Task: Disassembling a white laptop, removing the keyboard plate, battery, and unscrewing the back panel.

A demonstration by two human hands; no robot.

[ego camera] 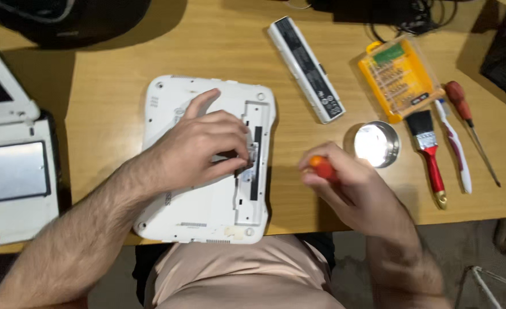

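left hand (pixel 207 146) pressing flipped white laptop (pixel 207 166) | right hand (pixel 344 183) closed round orange screwdriver (pixel 323 167) | battery (pixel 305 68) out on desk (pixel 109 97) (bay open) | case not opened

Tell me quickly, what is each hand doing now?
Left hand: fingers bent, pressing on the white laptop underside, pinching something small at its battery bay.
Right hand: closed around an orange screwdriver handle.
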